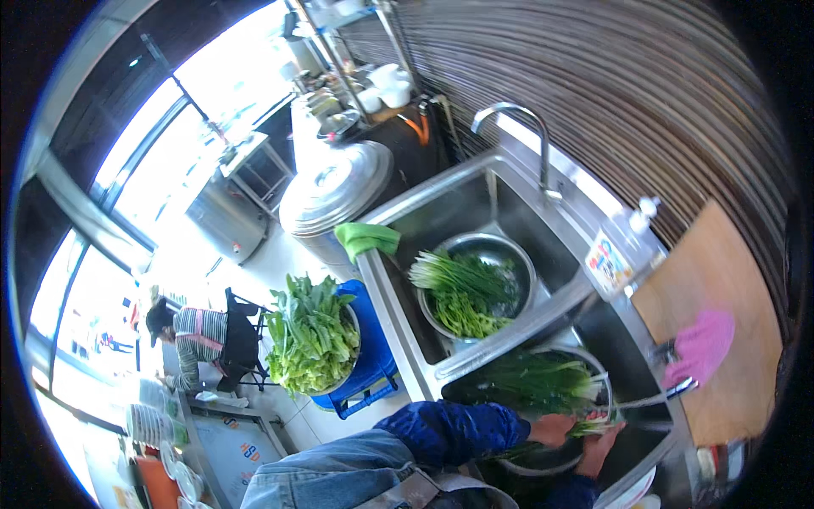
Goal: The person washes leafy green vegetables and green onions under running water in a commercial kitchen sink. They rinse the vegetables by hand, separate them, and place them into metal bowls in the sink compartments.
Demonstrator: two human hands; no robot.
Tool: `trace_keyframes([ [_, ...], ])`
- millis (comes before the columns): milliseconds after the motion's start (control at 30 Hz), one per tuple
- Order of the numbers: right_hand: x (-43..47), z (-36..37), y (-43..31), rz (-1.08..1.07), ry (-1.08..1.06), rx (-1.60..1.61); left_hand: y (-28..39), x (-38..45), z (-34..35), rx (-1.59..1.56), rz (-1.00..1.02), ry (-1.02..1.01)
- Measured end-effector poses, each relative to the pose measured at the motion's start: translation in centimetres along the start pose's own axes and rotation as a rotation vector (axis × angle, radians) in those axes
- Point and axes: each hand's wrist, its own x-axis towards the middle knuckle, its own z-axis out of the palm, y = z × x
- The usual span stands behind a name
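Over the nearer sink basin [645, 423], my left hand [552, 429] and my right hand [598, 448] come together on a small bunch of greens [582, 427]. Fingers of both hands are closed around its pale end. Something small, red and white shows just above it, too blurred to name. Beside my hands, a large bundle of scallions [534, 382] lies in a metal bowl [607, 375], its white ends toward the right. A second bowl rim [540, 472] is partly hidden below my left forearm. Blue patterned sleeves cover both arms.
In the far basin [439, 223], a steel bowl [531, 267] holds scallions and leafy herbs. A faucet [544, 140], pump bottle [617, 254] and pink glove [703, 347] line the right side. Leafy lettuce [311, 337] tops a blue bin [375, 343]. A person [200, 334] bends at the left.
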Motion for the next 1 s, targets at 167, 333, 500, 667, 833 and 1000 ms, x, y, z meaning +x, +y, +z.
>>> trace_keyframes([
  [167,-1.2,1.7,5.5,-0.185,-0.180,-0.477,-1.4,1.2,-1.3,0.059,0.031,0.112],
  [333,0.3,-0.4,7.4,-0.193,-0.248,-0.301,-1.8,2.1,1.2,-0.066,0.002,0.151],
  [500,-0.7,-1.6,5.7,-0.522,-0.205,-0.627,-0.5,1.4,2.0,-0.181,0.062,0.107],
  [667,0.0,-1.3,2.8,-0.643,-0.267,-0.888,0.6,-1.3,0.6,-0.177,0.142,0.131],
  [833,2.0,-2.2,1.3,-0.772,-0.348,-1.051,0.6,-1.1,-0.9,0.157,0.231,0.294],
  [1000,2.8,-1.0,1.6,-1.153,-0.481,-1.243,0.5,-0.9,-0.4,0.037,0.255,0.247],
])
